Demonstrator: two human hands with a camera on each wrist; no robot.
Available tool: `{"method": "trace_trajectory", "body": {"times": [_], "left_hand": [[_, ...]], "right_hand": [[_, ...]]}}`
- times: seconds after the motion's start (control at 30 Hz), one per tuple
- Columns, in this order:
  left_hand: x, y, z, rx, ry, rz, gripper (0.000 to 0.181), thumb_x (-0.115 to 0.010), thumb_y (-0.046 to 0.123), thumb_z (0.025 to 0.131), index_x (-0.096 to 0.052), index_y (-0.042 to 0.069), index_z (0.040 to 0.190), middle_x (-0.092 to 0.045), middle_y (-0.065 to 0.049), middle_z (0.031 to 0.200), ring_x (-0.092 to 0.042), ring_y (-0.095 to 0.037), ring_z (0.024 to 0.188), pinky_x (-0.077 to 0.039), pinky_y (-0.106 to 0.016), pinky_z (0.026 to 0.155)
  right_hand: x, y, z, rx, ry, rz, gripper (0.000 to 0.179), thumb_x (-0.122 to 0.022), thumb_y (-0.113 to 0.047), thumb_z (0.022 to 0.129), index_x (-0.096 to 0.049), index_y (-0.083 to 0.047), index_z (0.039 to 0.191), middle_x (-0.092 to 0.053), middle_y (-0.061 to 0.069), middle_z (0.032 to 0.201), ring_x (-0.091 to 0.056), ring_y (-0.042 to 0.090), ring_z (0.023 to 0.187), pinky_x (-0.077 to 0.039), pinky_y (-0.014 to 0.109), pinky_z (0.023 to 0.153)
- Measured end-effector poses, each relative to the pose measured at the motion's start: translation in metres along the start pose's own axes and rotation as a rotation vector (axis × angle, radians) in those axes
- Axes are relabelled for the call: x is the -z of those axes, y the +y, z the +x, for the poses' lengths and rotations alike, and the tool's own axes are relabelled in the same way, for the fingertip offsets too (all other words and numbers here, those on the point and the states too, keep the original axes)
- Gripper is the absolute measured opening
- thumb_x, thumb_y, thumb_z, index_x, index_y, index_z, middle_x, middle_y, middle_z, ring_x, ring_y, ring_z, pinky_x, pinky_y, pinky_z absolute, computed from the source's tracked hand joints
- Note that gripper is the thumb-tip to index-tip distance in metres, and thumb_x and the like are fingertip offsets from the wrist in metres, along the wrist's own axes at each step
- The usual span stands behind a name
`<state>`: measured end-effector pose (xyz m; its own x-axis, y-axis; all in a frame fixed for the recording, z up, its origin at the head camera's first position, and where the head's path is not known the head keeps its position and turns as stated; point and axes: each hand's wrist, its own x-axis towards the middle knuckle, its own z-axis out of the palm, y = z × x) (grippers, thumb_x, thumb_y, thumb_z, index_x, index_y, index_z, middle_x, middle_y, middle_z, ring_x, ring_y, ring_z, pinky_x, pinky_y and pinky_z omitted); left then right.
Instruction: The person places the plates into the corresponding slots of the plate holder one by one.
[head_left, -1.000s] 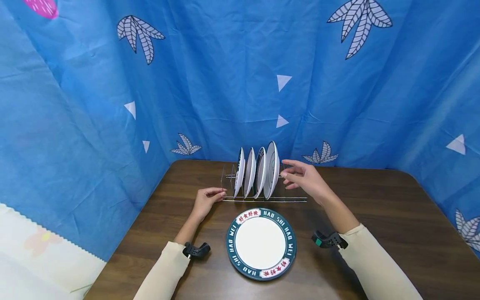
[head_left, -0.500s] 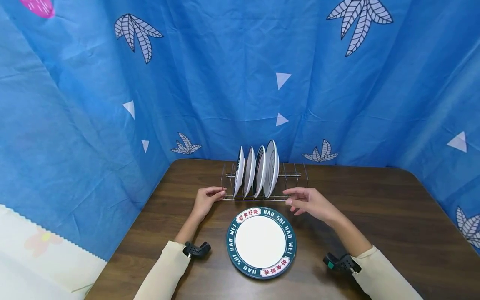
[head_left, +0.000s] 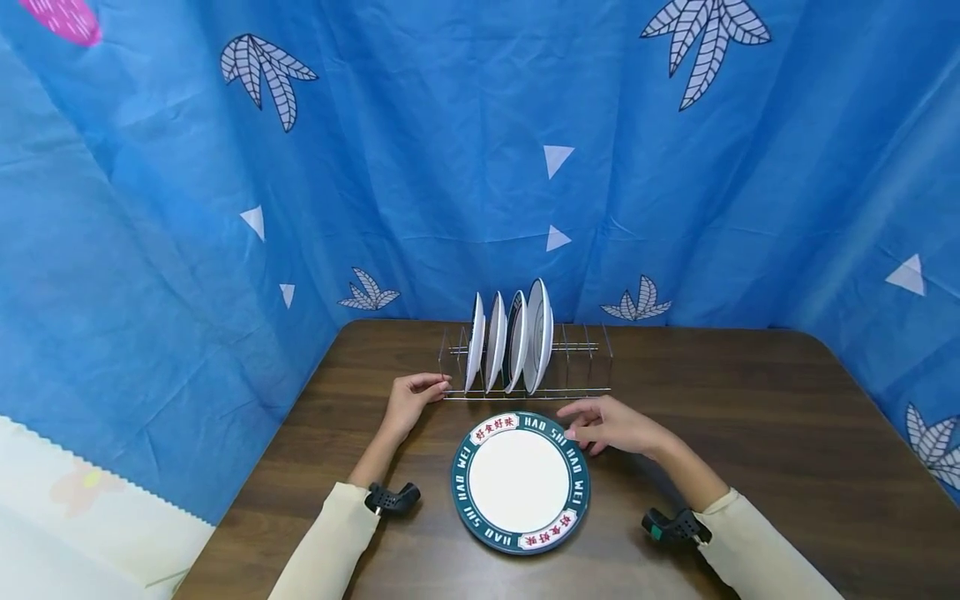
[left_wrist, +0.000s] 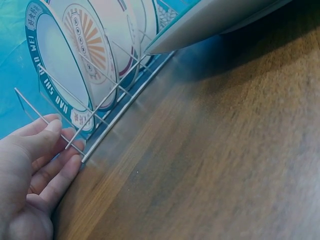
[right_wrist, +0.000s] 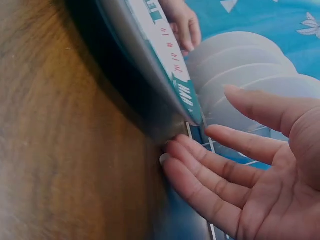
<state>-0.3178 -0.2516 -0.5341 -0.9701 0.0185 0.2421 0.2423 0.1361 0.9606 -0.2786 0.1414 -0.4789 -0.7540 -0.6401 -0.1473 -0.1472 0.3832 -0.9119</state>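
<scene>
My left hand (head_left: 411, 404) pinches the wire at the left end of a metal dish rack (head_left: 585, 389); the left wrist view shows thumb and fingers around that end wire (left_wrist: 64, 137). Several plates (head_left: 538, 337) stand upright in the rack's left and middle slots. In front of it lies a round plate (head_left: 517, 482) with a white centre and a green lettered rim. At this plate's upper right edge is my right hand (head_left: 618, 427), thumb and fingers spread. The right wrist view shows the fingers (right_wrist: 205, 192) close to the rim; whether they touch it, I cannot tell.
Everything stands on a brown wooden table (head_left: 750, 417). A blue patterned curtain (head_left: 480, 167) hangs close behind the rack and along both sides. Vacant wire slots (head_left: 588, 342) are at the rack's right end. Each wrist wears a black band (head_left: 393, 498).
My right hand has come away from the right side of the upright plates, down and toward me, to the rim of the lying plate. The left hand stays at the rack's end.
</scene>
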Motion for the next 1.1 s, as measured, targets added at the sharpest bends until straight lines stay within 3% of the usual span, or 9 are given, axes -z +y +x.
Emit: {"method": "trace_trajectory", "body": {"times": [0.23,0.43,0.5,0.7,1.1], "left_hand": [[0.0,-0.003,-0.001,0.007,0.001,-0.01,0.017,-0.073,0.002,0.092,-0.075,-0.007,0.106,-0.073,-0.023,0.109,-0.074,-0.017,0.09,-0.063,-0.03,0.08],[0.001,-0.002,-0.004,0.022,-0.002,-0.01,0.018,-0.073,0.003,0.092,-0.075,-0.006,0.107,-0.073,-0.024,0.11,-0.074,-0.02,0.091,-0.063,-0.031,0.08],[0.002,-0.001,-0.005,0.038,-0.008,-0.008,0.019,-0.073,0.003,0.093,-0.075,-0.006,0.109,-0.072,-0.024,0.112,-0.074,-0.026,0.095,-0.062,-0.033,0.083],[0.002,-0.001,-0.004,0.045,-0.005,-0.012,0.017,-0.073,0.002,0.092,-0.075,-0.006,0.108,-0.073,-0.023,0.111,-0.074,-0.022,0.092,-0.062,-0.034,0.083],[0.0,0.0,0.0,0.013,-0.012,-0.037,0.018,-0.073,0.002,0.092,-0.075,-0.007,0.108,-0.073,-0.023,0.11,-0.075,-0.017,0.089,-0.063,-0.031,0.081]], "right_hand": [[-0.01,0.001,0.002,0.0,-0.033,0.025,0.049,-0.071,-0.009,0.096,-0.054,0.005,0.14,-0.07,0.013,0.104,-0.068,0.026,0.086,-0.065,0.042,0.072],[-0.018,0.001,0.0,0.027,-0.086,0.056,0.074,-0.072,0.004,0.09,-0.035,0.003,0.154,-0.068,0.019,0.104,-0.068,0.027,0.072,-0.064,0.038,0.063],[-0.018,0.001,-0.002,0.026,-0.11,0.08,0.082,-0.072,0.005,0.09,-0.027,-0.001,0.158,-0.066,0.02,0.107,-0.067,0.026,0.067,-0.063,0.036,0.06],[-0.01,-0.003,-0.005,0.006,-0.202,0.162,0.096,-0.071,0.004,0.09,-0.014,-0.017,0.164,-0.062,0.024,0.121,-0.063,0.02,0.067,-0.058,0.028,0.056],[0.011,0.0,-0.008,0.095,-0.276,0.102,0.079,-0.065,0.002,0.094,-0.025,-0.008,0.161,-0.061,0.024,0.125,-0.059,0.016,0.064,-0.054,0.023,0.054]]}}
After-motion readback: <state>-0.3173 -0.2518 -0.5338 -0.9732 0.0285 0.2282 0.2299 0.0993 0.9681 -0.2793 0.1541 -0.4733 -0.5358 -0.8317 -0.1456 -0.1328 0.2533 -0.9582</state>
